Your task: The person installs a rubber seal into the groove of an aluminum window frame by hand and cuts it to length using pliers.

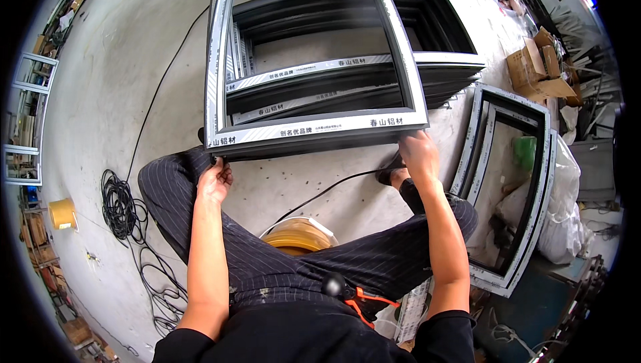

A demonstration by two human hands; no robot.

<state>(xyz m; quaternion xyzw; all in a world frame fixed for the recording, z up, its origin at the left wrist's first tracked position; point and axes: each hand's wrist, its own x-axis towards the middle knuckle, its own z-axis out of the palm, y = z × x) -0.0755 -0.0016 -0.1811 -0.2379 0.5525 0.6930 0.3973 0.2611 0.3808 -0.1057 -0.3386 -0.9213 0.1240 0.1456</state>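
A window frame (294, 130) with printed white film on its face and dark sides lies in front of me, on top of a stack of similar dark frames (446, 72). Curled fingers of my left hand (215, 180) close on its near left corner, the fingertips partly hidden by the edge. At the near right corner, my right hand (419, 154) grips the same frame from the side, knuckles up. Across my lap lies an object with a round black end (332, 284) and orange handles (364, 303); its kind is unclear.
A yellow bucket (297, 239) stands between my legs. Tangled black cable (120, 206) lies on the floor at left, near a smaller yellow bucket (62, 214). To my right are another film-covered frame (544, 183), a white plastic bag (564, 223) and a cardboard box (531, 69).
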